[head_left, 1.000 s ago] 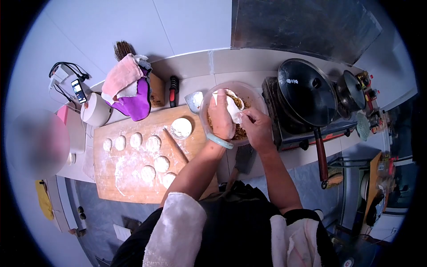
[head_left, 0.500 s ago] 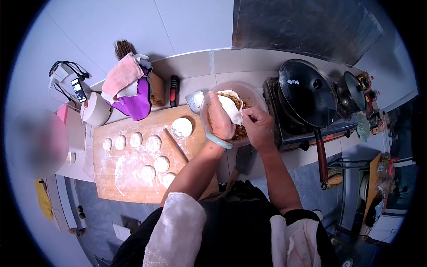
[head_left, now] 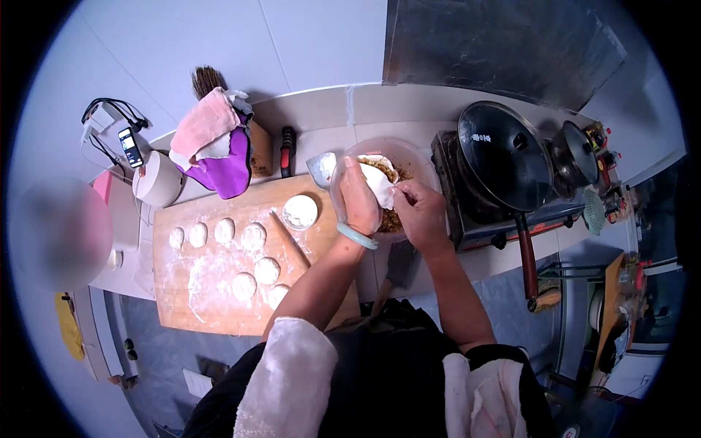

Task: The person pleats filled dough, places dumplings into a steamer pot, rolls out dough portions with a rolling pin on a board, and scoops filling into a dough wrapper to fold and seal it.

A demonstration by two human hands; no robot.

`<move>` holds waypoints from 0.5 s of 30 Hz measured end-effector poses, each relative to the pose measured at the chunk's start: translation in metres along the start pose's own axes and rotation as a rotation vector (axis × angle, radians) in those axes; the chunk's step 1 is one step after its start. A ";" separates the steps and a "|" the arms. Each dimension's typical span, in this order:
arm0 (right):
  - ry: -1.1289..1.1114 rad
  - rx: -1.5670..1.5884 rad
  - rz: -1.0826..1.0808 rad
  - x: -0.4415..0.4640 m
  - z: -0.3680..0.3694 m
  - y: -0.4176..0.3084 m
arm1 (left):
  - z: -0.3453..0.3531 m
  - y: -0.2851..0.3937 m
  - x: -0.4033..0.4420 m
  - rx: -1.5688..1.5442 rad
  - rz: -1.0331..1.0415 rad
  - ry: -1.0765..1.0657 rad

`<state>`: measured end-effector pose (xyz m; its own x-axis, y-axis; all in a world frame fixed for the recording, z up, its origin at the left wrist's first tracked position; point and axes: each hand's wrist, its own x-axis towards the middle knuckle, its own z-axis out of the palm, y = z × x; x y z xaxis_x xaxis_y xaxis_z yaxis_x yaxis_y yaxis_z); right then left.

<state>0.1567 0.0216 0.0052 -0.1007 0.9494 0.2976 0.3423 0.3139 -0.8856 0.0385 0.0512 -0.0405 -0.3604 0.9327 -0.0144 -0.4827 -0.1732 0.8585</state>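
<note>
Over a translucent bowl (head_left: 423,162) of brown filling, my left hand (head_left: 360,201) cradles a white dough wrapper (head_left: 377,182) with filling showing along its far side. My right hand (head_left: 423,215) pinches the wrapper's right edge between thumb and fingertips. A pale green bangle circles my left wrist. To the left lies a floured wooden board (head_left: 171,292) bearing several round dough pieces (head_left: 253,236), a rolling pin (head_left: 290,239) and a small bowl of flour (head_left: 300,212).
A gas stove (head_left: 447,171) on the right carries a lidded wok (head_left: 504,157), its handle reaching over the counter's front edge, and a smaller pan (head_left: 577,153). A metal scoop (head_left: 321,170) stands behind the board. Purple and pink cloths (head_left: 230,164) hang at the back left.
My right hand has shifted slightly left along the wrapper's edge, drawing the dough closer in. The filling still shows. The view has moved a little.
</note>
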 end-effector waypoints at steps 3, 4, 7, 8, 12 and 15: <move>0.002 -0.014 -0.055 0.000 0.001 0.008 | 0.001 -0.001 0.001 -0.244 -0.085 0.005; 0.011 0.031 -0.021 -0.001 0.003 0.011 | 0.000 -0.001 0.001 -0.264 -0.098 0.010; 0.056 0.155 0.064 -0.001 0.006 0.011 | 0.001 0.005 0.001 -0.316 -0.131 0.011; 0.082 0.188 0.080 0.001 0.008 0.008 | 0.002 0.008 -0.001 -0.328 -0.135 0.002; 0.084 0.141 -0.006 0.002 0.007 0.001 | 0.001 0.011 -0.001 -0.379 -0.171 -0.018; 0.069 0.050 -0.071 0.001 0.007 -0.007 | 0.000 0.016 -0.006 -0.432 -0.249 -0.062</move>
<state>0.1479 0.0201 0.0089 -0.0579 0.9220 0.3829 0.2890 0.3826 -0.8775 0.0330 0.0433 -0.0267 -0.1507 0.9771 -0.1506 -0.8391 -0.0459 0.5420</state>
